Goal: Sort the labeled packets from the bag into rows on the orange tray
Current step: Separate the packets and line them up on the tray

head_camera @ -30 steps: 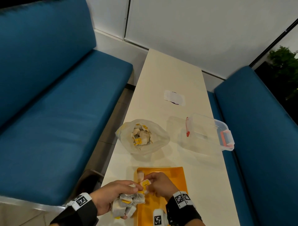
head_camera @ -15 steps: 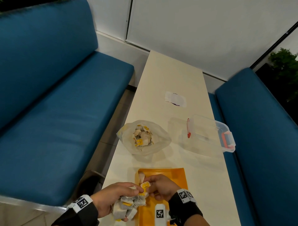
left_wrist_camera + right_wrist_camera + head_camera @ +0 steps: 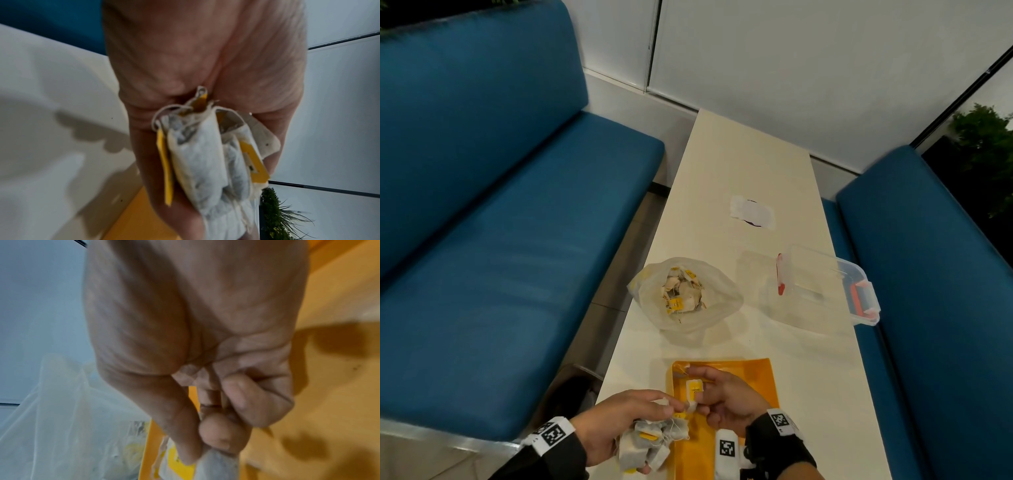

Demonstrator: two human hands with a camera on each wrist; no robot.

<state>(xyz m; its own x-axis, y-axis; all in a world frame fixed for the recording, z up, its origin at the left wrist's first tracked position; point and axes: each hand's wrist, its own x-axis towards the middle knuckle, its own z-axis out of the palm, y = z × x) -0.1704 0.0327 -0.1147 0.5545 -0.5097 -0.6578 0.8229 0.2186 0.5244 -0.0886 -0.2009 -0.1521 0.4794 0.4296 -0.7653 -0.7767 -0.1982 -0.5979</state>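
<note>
Since a second ago the right hand (image 3: 726, 399) has lifted one yellow-labelled white packet (image 3: 693, 390) above the flat orange tray (image 3: 753, 380), pinching it; its lower end is hidden. The left hand (image 3: 616, 425) grips a bunch of packets (image 3: 649, 445). Beyond sits the clear plastic bag (image 3: 688, 298).

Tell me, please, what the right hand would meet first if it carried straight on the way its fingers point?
Probably the left hand and its bunch of packets: the right hand, pinching one packet, points left towards them; depth is unclear.
</note>
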